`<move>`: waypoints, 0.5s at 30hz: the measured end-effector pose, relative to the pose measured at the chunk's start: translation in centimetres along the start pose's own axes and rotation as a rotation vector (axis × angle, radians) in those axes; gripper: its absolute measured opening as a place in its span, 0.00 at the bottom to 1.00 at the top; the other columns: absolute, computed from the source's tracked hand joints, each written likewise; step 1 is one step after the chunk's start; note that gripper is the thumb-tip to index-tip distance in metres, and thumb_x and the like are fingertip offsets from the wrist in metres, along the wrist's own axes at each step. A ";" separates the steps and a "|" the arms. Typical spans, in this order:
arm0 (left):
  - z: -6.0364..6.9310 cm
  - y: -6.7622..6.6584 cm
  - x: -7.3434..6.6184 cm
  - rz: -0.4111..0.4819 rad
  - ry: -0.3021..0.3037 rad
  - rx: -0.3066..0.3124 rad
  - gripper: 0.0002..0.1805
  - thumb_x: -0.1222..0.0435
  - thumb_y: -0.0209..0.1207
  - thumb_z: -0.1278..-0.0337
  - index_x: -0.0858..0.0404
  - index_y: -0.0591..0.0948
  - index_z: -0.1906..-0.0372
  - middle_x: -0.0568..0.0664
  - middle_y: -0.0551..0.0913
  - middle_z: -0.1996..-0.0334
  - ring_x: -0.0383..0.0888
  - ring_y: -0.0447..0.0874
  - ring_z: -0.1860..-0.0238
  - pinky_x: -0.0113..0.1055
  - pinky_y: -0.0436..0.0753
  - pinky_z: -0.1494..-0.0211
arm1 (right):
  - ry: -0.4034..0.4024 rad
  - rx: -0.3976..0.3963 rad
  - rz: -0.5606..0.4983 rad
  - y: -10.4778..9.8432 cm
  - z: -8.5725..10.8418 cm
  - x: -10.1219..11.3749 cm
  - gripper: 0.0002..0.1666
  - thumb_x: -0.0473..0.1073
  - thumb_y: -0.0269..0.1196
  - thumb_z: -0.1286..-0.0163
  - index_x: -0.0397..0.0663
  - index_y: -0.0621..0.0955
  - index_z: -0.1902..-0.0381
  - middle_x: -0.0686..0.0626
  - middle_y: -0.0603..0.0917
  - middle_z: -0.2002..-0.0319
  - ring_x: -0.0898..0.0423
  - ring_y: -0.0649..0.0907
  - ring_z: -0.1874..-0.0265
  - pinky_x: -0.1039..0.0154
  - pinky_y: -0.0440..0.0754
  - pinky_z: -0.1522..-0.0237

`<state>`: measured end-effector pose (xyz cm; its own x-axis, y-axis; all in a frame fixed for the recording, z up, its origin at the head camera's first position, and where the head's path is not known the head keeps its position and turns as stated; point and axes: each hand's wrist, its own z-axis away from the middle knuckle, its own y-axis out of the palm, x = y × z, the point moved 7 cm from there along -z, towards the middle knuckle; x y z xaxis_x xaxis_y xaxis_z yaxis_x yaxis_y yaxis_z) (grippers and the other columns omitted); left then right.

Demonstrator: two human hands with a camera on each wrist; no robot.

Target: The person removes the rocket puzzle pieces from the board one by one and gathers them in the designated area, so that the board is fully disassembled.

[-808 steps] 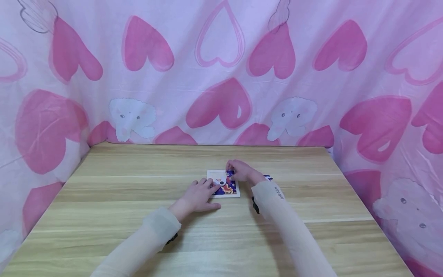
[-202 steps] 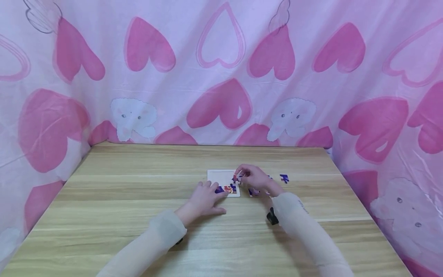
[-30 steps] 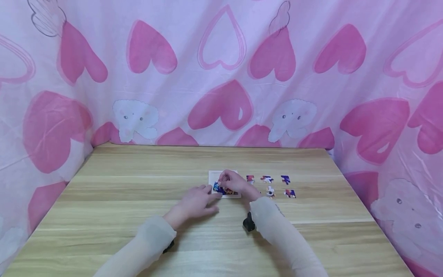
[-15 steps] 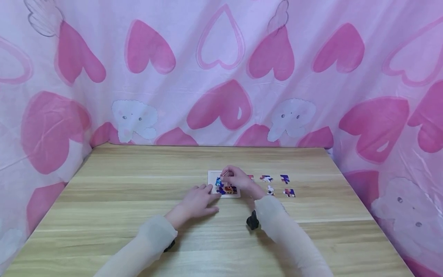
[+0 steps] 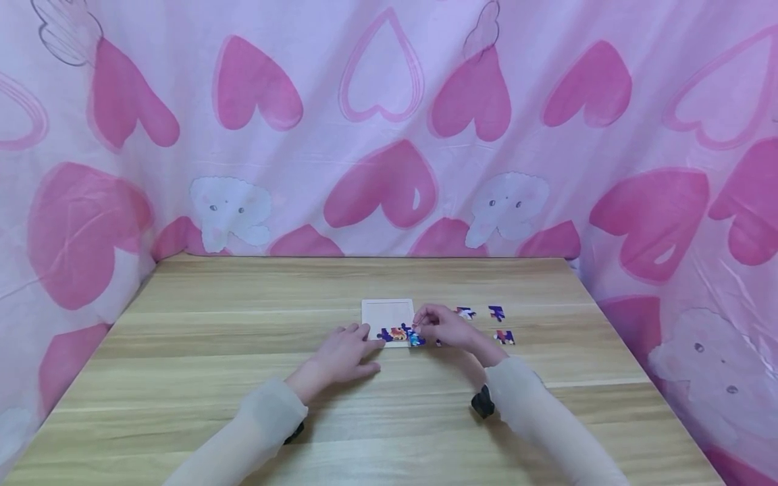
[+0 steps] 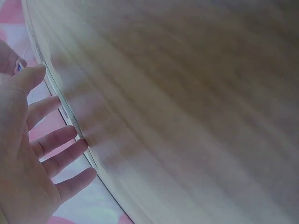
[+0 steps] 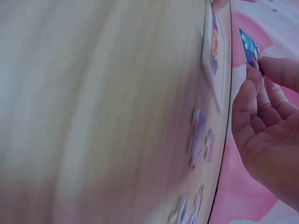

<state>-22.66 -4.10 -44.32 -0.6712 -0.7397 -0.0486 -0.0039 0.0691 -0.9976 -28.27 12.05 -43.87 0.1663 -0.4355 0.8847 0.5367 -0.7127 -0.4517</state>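
A small white puzzle tray [image 5: 387, 310] lies in the middle of the table. Joined jigsaw pieces [image 5: 396, 333] with an orange and purple picture run along its near side. My right hand [image 5: 450, 328] pinches a blue jigsaw piece [image 7: 250, 45] between thumb and fingers. In the head view that piece is over the tray's near right corner; the right wrist view shows it raised above the table. At the tray's near left corner, my left hand [image 5: 342, 354] has its fingers loosely extended, with fingertips at the tray's edge. The left wrist view shows nothing in its grasp.
Loose jigsaw pieces lie right of the tray, among them a purple piece [image 5: 496, 312], a white-and-purple piece [image 5: 466, 312] and a red-and-purple piece [image 5: 504, 337]. My right hand hides others. A pink heart-patterned curtain [image 5: 383, 182] stands behind the wooden table [image 5: 243, 304].
My right hand has carried the blue piece from the tray's left part to its near right corner. My left hand has stayed put. Long before, the tray held a fuller picture.
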 end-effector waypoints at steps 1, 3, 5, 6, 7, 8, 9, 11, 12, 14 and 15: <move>0.0 0.0 0.0 -0.001 0.001 -0.002 0.28 0.42 0.50 0.49 0.50 0.74 0.44 0.54 0.72 0.55 0.49 0.69 0.57 0.46 0.72 0.57 | 0.000 0.003 -0.001 -0.1 0.4 -0.2 0.06 0.34 0.55 0.39 0.42 0.75 0.62 0.48 0.76 0.69 0.54 0.74 0.70 0.64 0.74 0.71; 0.1 0.0 0.0 -0.005 0.004 -0.006 0.28 0.43 0.51 0.49 0.50 0.74 0.45 0.54 0.72 0.55 0.49 0.69 0.58 0.46 0.72 0.58 | 0.005 0.008 0.005 -0.4 1.0 -0.7 0.06 0.34 0.56 0.39 0.43 0.75 0.63 0.48 0.75 0.69 0.54 0.74 0.70 0.65 0.74 0.71; 0.1 -0.1 0.0 -0.008 0.004 -0.006 0.28 0.43 0.51 0.49 0.50 0.74 0.44 0.54 0.72 0.55 0.49 0.69 0.58 0.46 0.72 0.58 | 0.020 0.012 0.011 -0.6 1.6 -1.2 0.06 0.33 0.56 0.39 0.42 0.75 0.62 0.47 0.75 0.69 0.54 0.73 0.70 0.65 0.74 0.71; 0.1 -0.1 -0.1 -0.009 0.006 -0.008 0.27 0.43 0.51 0.49 0.50 0.74 0.45 0.54 0.72 0.56 0.49 0.69 0.58 0.46 0.72 0.58 | 0.036 0.013 0.008 -0.7 1.9 -1.5 0.07 0.33 0.56 0.40 0.43 0.75 0.62 0.47 0.75 0.68 0.53 0.73 0.69 0.64 0.74 0.70; 0.1 -0.1 -0.1 -0.010 0.007 -0.009 0.27 0.43 0.51 0.49 0.50 0.74 0.45 0.54 0.72 0.56 0.49 0.69 0.58 0.46 0.72 0.58 | 0.043 0.017 0.011 -0.7 2.2 -1.7 0.07 0.33 0.56 0.40 0.42 0.75 0.62 0.46 0.75 0.68 0.53 0.73 0.68 0.64 0.74 0.70; 0.1 -0.1 -0.1 -0.013 0.008 -0.009 0.27 0.43 0.51 0.49 0.50 0.74 0.44 0.54 0.72 0.56 0.49 0.69 0.58 0.45 0.72 0.58 | 0.049 0.020 0.015 -0.8 2.5 -1.9 0.07 0.33 0.57 0.40 0.42 0.75 0.62 0.46 0.75 0.67 0.52 0.73 0.68 0.64 0.74 0.70; 0.1 -0.1 -0.1 -0.013 0.008 -0.011 0.27 0.43 0.51 0.49 0.50 0.74 0.44 0.54 0.72 0.56 0.48 0.69 0.58 0.45 0.72 0.58 | 0.054 0.023 0.014 -0.8 2.8 -2.1 0.07 0.33 0.56 0.40 0.41 0.75 0.62 0.45 0.75 0.67 0.52 0.73 0.68 0.63 0.74 0.70; 0.1 0.0 0.0 -0.013 0.009 -0.011 0.27 0.43 0.51 0.49 0.50 0.74 0.44 0.54 0.72 0.56 0.48 0.69 0.58 0.45 0.72 0.59 | 0.058 0.024 0.018 -0.9 3.3 -2.5 0.08 0.32 0.56 0.40 0.39 0.74 0.61 0.45 0.75 0.67 0.51 0.73 0.67 0.62 0.74 0.69; 0.1 0.0 0.0 -0.011 0.008 -0.011 0.27 0.43 0.51 0.49 0.50 0.74 0.44 0.54 0.72 0.56 0.48 0.69 0.58 0.45 0.72 0.58 | 0.060 0.024 0.019 -1.0 3.6 -2.7 0.08 0.32 0.56 0.40 0.39 0.74 0.61 0.45 0.75 0.66 0.51 0.74 0.67 0.62 0.74 0.69; 0.1 0.1 0.0 -0.013 0.006 -0.011 0.27 0.43 0.51 0.49 0.50 0.73 0.44 0.54 0.72 0.55 0.49 0.69 0.57 0.46 0.72 0.57 | 0.068 0.019 0.025 -1.1 4.1 -3.1 0.09 0.33 0.57 0.40 0.39 0.74 0.61 0.46 0.76 0.66 0.52 0.74 0.67 0.62 0.74 0.68; 0.0 0.1 0.0 -0.013 0.006 -0.011 0.27 0.43 0.51 0.48 0.50 0.73 0.44 0.54 0.72 0.55 0.49 0.70 0.57 0.46 0.72 0.57 | 0.071 0.018 0.028 -1.1 4.3 -3.2 0.08 0.33 0.57 0.40 0.39 0.74 0.61 0.46 0.76 0.67 0.52 0.74 0.67 0.62 0.74 0.68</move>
<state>-22.63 -4.12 -44.46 -0.6753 -0.7367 -0.0353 -0.0206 0.0666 -0.9976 -25.84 16.63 -45.68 0.1228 -0.4934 0.8611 0.5474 -0.6901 -0.4735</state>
